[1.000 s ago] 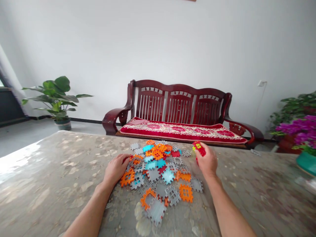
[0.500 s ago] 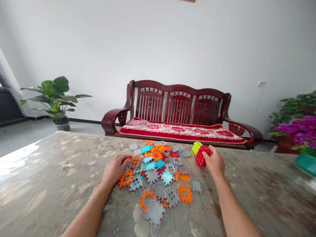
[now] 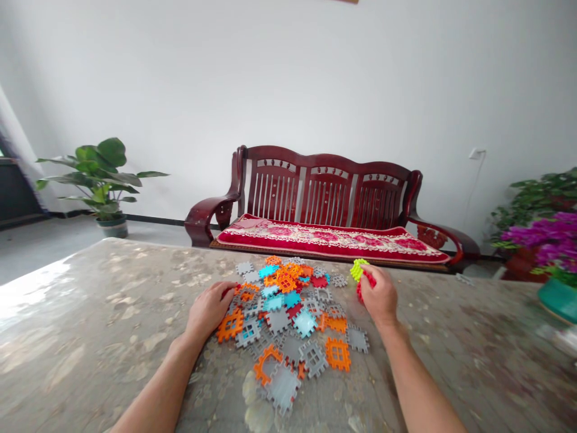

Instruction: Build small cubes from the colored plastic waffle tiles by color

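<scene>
The left hand lies on the desk, its fingertips at the near-left edge of a pile of notched tiles, orange, grey and blue; whether it grips any, I cannot tell; the pile spreads between the 2 hands; beyond it sit yellow-green tiles; red tiles beside them are partly hidden by the right hand, its fingers bent against them, grip unclear.

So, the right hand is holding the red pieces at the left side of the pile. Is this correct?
Not quite: the side is wrong. The right hand is holding the red pieces at the right side of the pile, as the head view shows.
</scene>
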Demonstrator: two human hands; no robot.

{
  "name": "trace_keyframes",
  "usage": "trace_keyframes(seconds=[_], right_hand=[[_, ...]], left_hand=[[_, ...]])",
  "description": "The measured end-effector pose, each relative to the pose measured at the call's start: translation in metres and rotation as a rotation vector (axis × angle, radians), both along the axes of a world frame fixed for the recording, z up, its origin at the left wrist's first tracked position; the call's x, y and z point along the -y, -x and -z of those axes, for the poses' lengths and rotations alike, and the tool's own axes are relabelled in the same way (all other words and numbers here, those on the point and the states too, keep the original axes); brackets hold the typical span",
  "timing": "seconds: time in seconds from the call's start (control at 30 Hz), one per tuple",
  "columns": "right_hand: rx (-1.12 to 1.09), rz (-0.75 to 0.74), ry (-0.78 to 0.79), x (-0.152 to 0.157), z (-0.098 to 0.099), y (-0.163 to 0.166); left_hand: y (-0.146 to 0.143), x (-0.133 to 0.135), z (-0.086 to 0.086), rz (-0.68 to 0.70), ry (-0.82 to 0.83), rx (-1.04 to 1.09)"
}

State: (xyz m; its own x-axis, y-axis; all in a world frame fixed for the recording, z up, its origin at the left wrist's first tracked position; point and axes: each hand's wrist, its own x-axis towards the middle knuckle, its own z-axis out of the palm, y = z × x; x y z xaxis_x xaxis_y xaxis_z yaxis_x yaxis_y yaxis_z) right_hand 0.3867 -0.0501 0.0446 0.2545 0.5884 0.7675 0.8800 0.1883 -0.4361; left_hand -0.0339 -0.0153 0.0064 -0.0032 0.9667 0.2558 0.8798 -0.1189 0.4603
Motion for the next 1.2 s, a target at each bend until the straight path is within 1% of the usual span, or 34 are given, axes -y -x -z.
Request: trace_keyframes(seconds=[0.1,0.17,0.33,0.4,0.5,0.57,0.67,0.77,0.87,1.03,1.2], right_hand=[[0.013,-0.179,0.132,-0.003,0.007,0.021],[0.041,-0.231,0.247,-0.004,0.014,0.031],[0.112,-0.201,0.475,-0.002,0.029,0.038],[0.108,-0.206,0.544,0.000,0.030,0.040],[0.100,-0.273,0.612,0.004,0.026,0.045],[0.092,-0.293,0.629,0.006,0.023,0.050],[0.089,-0.258,0.588,0.005,0.024,0.053],[0.115,-0.221,0.515,0.001,0.032,0.051],[0.150,-0.222,0.493,-0.004,0.040,0.049],[0.149,-0.274,0.537,-0.004,0.044,0.052],[0.124,-0.377,0.538,0.002,0.037,0.057]], left_hand=[[0.000,-0.001,0.001,0.003,0.003,0.007],[0.000,-0.001,0.001,0.003,0.007,0.014],[0.000,-0.001,0.003,0.003,0.010,0.023],[0.001,-0.002,0.004,0.013,0.003,0.025],[0.002,-0.003,0.005,0.022,-0.007,0.026],[0.002,-0.004,0.006,0.018,-0.008,0.025],[0.002,-0.004,0.006,0.013,-0.006,0.024],[0.001,-0.004,0.005,0.013,0.009,0.021],[0.001,-0.003,0.003,0.014,0.029,0.019],[-0.001,0.000,0.000,0.010,0.023,0.021],[-0.001,0.000,0.000,0.016,0.011,0.025]])
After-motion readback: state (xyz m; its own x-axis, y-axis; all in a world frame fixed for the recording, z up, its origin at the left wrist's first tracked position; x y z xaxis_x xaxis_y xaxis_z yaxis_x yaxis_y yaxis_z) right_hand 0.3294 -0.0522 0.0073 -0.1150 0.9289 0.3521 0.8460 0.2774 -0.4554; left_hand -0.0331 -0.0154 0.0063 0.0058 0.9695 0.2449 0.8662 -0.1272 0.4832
